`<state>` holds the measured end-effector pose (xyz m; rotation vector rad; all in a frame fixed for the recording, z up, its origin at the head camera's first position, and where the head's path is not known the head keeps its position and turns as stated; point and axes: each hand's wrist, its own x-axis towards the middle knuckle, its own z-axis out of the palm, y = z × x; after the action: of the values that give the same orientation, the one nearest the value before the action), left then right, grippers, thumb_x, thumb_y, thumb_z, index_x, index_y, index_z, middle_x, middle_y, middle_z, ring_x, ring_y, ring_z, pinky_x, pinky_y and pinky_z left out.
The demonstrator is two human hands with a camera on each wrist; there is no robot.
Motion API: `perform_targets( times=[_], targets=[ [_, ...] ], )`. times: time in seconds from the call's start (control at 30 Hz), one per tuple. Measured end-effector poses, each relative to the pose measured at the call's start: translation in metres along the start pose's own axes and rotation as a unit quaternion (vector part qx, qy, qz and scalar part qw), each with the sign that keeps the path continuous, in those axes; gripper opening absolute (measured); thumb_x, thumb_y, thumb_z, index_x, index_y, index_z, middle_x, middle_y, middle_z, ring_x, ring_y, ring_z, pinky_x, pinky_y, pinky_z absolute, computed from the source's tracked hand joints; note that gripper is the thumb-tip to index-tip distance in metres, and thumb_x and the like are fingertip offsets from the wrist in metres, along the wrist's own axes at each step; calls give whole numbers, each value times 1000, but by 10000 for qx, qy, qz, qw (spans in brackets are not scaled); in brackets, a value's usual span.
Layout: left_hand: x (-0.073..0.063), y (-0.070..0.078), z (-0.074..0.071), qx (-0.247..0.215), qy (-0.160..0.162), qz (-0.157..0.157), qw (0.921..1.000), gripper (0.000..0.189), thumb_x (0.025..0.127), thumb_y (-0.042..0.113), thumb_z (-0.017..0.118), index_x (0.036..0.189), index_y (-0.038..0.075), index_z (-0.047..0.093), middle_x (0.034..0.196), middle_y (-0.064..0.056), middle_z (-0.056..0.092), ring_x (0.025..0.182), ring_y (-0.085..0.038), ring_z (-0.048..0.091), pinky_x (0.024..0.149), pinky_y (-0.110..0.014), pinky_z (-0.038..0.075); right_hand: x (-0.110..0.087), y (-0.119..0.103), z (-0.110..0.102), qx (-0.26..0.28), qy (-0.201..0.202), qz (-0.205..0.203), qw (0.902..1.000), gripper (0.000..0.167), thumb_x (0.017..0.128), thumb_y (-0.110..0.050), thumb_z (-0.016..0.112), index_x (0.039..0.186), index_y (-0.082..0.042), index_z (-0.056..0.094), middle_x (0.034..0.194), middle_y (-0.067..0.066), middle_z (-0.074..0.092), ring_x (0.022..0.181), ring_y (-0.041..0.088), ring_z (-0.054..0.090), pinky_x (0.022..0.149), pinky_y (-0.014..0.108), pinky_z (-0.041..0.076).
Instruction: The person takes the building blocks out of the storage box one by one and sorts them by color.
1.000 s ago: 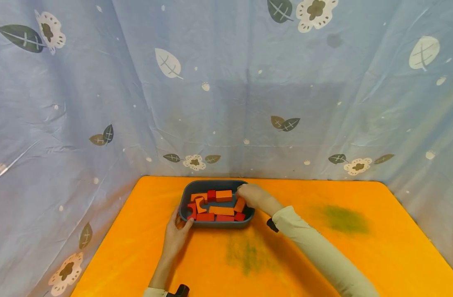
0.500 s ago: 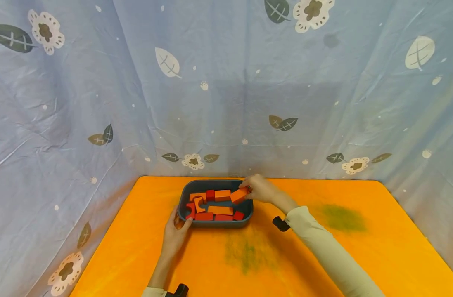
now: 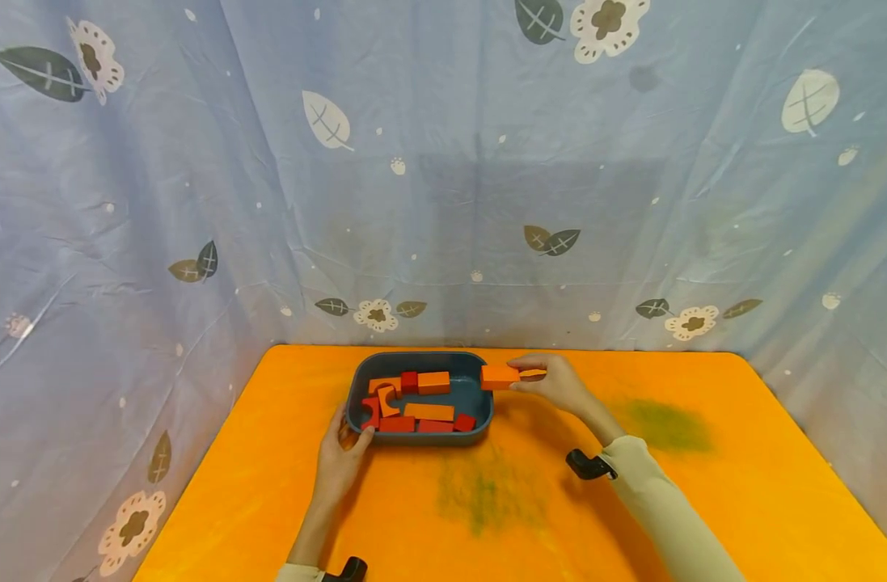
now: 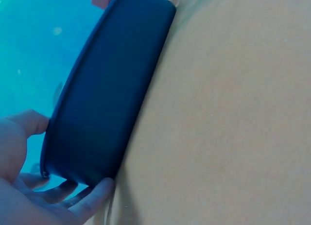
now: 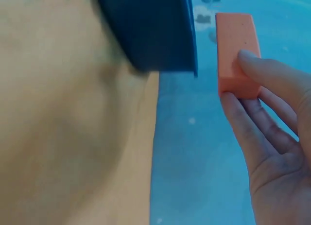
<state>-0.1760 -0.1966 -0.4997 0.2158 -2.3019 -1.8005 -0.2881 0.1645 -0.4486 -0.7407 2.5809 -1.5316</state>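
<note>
"Blue curtain (image 3: 443,202), orange table (image 3: 268,485). Head view?"
"Left hand (image 3: 341,457) grips the tray (image 3: 414,440) at eight o'clock; right hand (image 3: 555,384) pinches an orange block (image 3: 498,377) near its three-o'clock rim."
"Left wrist?"
"Thumb (image 4: 31,122) on the rim (nine o'clock)."
"Right wrist?"
"Block, two o'clock."

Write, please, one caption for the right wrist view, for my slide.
Fingers of the right hand hold an orange block, with a dark blue container at upper left.

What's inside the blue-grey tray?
Red blocks and orange blocks, at least two with curved cutouts. Bare tray floor shows at right; anything under the blocks is covered. The held orange block, in the right hand, is apart from the tray.
</note>
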Motion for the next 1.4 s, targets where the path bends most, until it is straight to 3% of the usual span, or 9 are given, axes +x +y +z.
perform_targets(
  times=[0.2, 0.47, 0.67, 0.97, 1.13, 1.4],
  targets=[
    [1, 0, 0, -15, 44, -16, 10000, 71, 94, 6, 64, 153, -3, 25, 150, -26, 37, 132, -41, 44, 107, -50, 41, -7, 21, -10, -212, 397, 123, 9989, 42, 83, -14, 79, 121, 1, 68, 122, 19, 65, 110, 37, 63, 85, 38, 58],
    [1, -1, -1, -91, -31, -71, 9999, 72, 95, 8, 64, 154, -1, 24, 153, -25, 32, 135, -42, 40, 109, -50, 39, -12, 56, -2, -649, 179, 213, 9975, 39, 83, -6, 77, 119, 7, 67, 119, 23, 64, 102, 36, 67, 82, 37, 59],
    [2, -1, 0, -70, -71, -112, 9999, 73, 95, 10, 64, 154, 0, 23, 155, -24, 28, 137, -42, 36, 109, -51, 38, -15, 66, 4, -1027, 178, 130, 9945, 39, 80, -1, 78, 116, 10, 67, 112, 24, 65, 94, 33, 66, 80, 41, 59],
    [4, -1, -1, -117, -50, -79, 9999, 73, 95, 9, 65, 154, -1, 24, 156, -23, 29, 138, -40, 37, 110, -48, 37, -14, 66, 4, -1511, 269, -241, 9879, 37, 79, -3, 80, 114, 5, 70, 101, 14, 68, 91, 28, 62, 81, 42, 57],
    [4, -1, -1, -107, -54, -81, 9999, 72, 95, 9, 65, 154, 0, 24, 156, -22, 29, 138, -41, 36, 111, -49, 36, -10, 61, 2, -1422, 226, -262, 9892, 44, 80, -5, 80, 120, 8, 66, 113, 20, 67, 101, 35, 64, 87, 46, 56],
    [4, -4, -2, -133, -53, 4, 9999, 73, 95, 10, 65, 154, 0, 24, 155, -23, 29, 138, -41, 36, 111, -49, 36, 20, 13, 0, -1232, -101, -318, 9918, 47, 83, -7, 77, 125, 9, 62, 123, 25, 62, 110, 40, 62, 92, 49, 53]
  ],
)
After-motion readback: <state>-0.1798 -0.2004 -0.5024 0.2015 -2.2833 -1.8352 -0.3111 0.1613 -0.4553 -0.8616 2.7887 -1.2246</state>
